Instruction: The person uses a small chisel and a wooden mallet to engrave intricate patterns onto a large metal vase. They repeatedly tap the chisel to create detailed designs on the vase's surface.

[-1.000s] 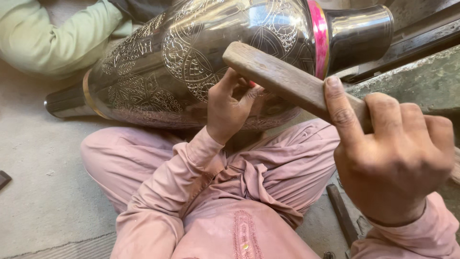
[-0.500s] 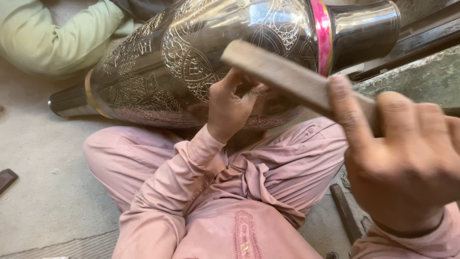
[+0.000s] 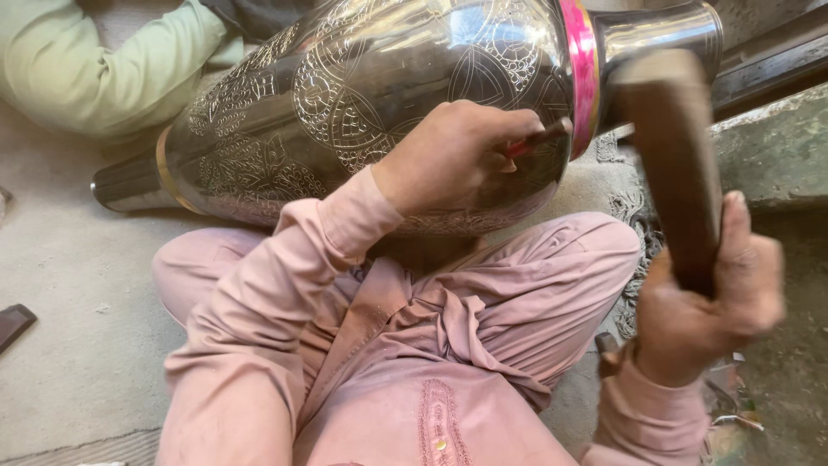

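Polished metal, engraved all over with leaf and circle patterns, makes up the large vase (image 3: 362,103), which lies on its side across the person's lap, a pink band near its neck. The left hand (image 3: 453,155) rests on it, fingers closed around a thin chisel (image 3: 539,138), its tip hidden. The right hand (image 3: 703,315), blurred, grips a wooden mallet (image 3: 673,164) upright beside the neck.
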